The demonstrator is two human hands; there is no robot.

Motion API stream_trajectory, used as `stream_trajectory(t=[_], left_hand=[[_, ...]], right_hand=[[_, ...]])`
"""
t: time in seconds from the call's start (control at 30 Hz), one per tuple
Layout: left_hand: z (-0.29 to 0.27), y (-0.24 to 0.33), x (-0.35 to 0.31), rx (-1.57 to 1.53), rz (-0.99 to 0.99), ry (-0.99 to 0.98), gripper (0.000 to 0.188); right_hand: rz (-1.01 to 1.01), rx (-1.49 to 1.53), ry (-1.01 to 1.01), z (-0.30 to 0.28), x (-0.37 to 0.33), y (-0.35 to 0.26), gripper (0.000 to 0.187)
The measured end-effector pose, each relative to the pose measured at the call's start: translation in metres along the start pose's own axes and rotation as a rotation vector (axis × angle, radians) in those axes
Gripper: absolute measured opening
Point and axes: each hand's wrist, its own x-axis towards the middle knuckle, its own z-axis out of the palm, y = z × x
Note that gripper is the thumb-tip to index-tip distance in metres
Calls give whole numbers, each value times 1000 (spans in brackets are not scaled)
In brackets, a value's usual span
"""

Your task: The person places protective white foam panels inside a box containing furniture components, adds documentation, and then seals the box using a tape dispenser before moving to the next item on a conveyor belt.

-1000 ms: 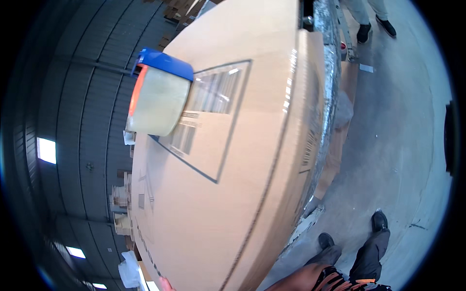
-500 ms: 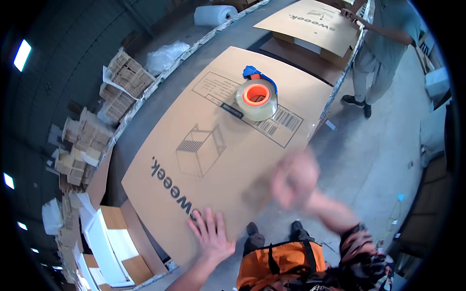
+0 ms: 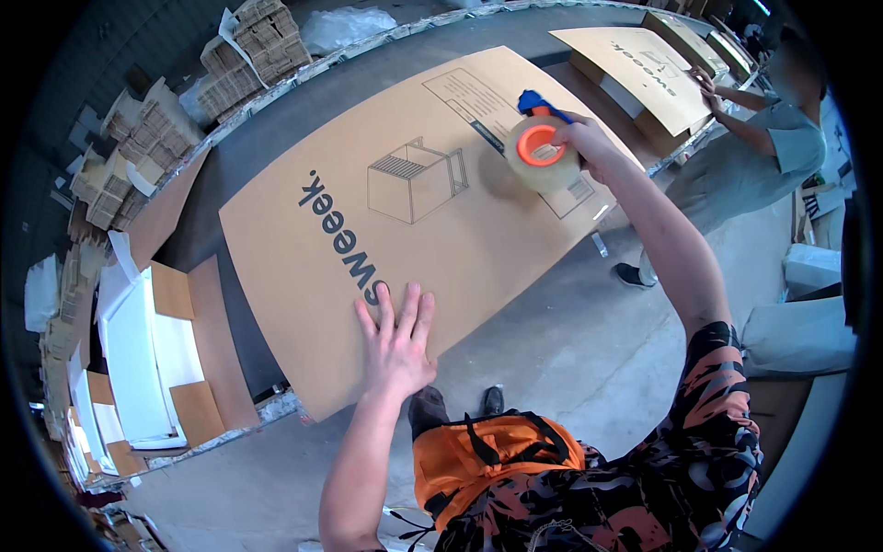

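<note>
A large flat cardboard box (image 3: 313,248) with a printed furniture drawing, dark lettering and a label panel lies across the bench in front of me. My left hand (image 3: 398,345) rests on its near edge, fingers spread over the board. Over the far right part of the box, my right hand (image 3: 589,143) grips a tape dispenser (image 3: 543,158) with a blue head, an orange core and a roll of clear tape. The dispenser casts a shadow on the cardboard, and its handle is partly hidden behind my fingers.
To the left stands an open carton (image 3: 147,359) with white panels and brown blocks. Beyond the bench are stacks of cardboard pieces (image 3: 156,129) and plastic wrap (image 3: 345,28). At the far right, a co-worker (image 3: 763,156) touches another box (image 3: 625,69). An orange bag (image 3: 487,451) hangs at my waist.
My right hand has moved from the near right side up to the tape dispenser and taken hold of it. My left hand stays on the box. The view has shifted.
</note>
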Motion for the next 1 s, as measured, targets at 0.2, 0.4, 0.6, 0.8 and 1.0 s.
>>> stream_trajectory(t=[0.2, 0.4, 0.6, 0.8, 1.0], left_hand=[[0, -2, 1, 43, -33, -26, 103], [1, 5, 6, 11, -24, -10, 107], [1, 1, 4, 28, -20, 7, 108], [2, 0, 0, 1, -45, 28, 110], [3, 6, 4, -11, -40, -7, 112]], right_hand=[[-321, -805, -271, 48, -85, -64, 61], [-330, -1356, -585, 116, -90, -48, 47], [-240, -1296, -654, 116, -98, -56, 34], [-427, -1391, -664, 48, -165, 6, 32], [-347, -1381, -516, 26, -219, 122, 56]])
